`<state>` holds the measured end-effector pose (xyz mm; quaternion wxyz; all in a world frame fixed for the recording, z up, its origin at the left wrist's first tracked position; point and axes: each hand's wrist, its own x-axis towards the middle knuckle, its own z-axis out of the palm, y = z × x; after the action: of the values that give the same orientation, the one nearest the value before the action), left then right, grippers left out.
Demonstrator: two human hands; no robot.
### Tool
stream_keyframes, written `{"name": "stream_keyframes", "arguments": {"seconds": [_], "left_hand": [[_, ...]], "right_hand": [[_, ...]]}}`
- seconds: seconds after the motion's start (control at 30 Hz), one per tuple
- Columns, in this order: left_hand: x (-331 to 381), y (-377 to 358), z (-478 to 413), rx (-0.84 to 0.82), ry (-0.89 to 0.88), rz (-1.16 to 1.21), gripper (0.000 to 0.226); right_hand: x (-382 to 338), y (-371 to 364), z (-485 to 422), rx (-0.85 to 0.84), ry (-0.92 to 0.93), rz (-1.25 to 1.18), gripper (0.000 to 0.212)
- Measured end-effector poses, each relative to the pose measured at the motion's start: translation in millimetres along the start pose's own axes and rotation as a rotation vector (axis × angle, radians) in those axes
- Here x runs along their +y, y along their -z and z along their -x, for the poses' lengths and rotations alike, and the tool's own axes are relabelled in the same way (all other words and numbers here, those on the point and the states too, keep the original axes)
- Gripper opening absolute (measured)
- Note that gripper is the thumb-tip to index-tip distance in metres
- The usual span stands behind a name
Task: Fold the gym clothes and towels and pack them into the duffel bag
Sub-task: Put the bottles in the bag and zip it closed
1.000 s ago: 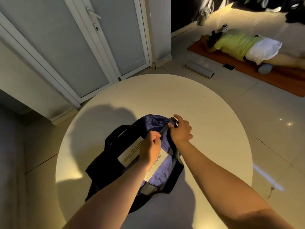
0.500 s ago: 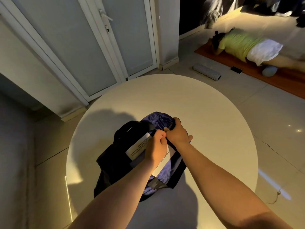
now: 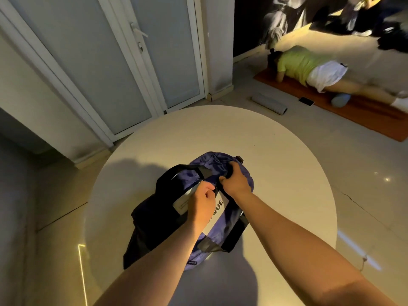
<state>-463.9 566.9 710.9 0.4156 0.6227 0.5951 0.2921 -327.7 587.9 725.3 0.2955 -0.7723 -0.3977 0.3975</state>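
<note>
Two bare hands close on the duffel bag (image 3: 205,161), a purple-blue bag with black straps (image 3: 167,180) that lies slumped on a round pale table (image 3: 276,173). The left hand (image 3: 202,204) is curled into a fist over the bag's middle, its fingers pinching the top edge beside a white label (image 3: 218,206) that reads "QUE" where it shows. What exactly it pinches there cannot be told. The right hand (image 3: 235,182) sits just beyond, almost touching the left, its fingers wrapped round the gathered fabric at the bag's far end.

Beyond the bag to the left stands a grey door (image 3: 154,62) with a lever handle (image 3: 138,33). Beyond the bag to the right, well apart from it on the tiled floor, lies a grey foam roller (image 3: 269,104). Farther off is an orange mat (image 3: 364,115) where a person (image 3: 309,67) in a green top and white shorts lies face down, with a phone (image 3: 306,100) at the mat's near edge.
</note>
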Motion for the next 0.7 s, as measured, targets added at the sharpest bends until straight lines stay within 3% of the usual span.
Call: {"name": "stream_keyframes", "arguments": {"seconds": [0.17, 0.3, 0.53, 0.7], "left_hand": [[1.3, 2.3, 9.4, -0.035, 0.011, 0.026, 0.019], [1.3, 7.3, 18.0, -0.066, -0.015, -0.018, 0.023], [-9.4, 11.9, 19.8, -0.076, 0.002, -0.050, 0.027], [-7.0, 16.2, 22.8, -0.060, 0.017, -0.045, 0.026]], "right_hand": [[6.3, -25.1, 14.2, -0.082, -0.045, -0.020, 0.023], [9.0, -29.8, 14.2, -0.002, -0.064, 0.000, 0.026], [18.8, -37.6, 22.8, 0.014, 0.010, 0.309, 0.037], [26.5, -41.7, 28.1, 0.107, 0.038, 0.119, 0.032]]}}
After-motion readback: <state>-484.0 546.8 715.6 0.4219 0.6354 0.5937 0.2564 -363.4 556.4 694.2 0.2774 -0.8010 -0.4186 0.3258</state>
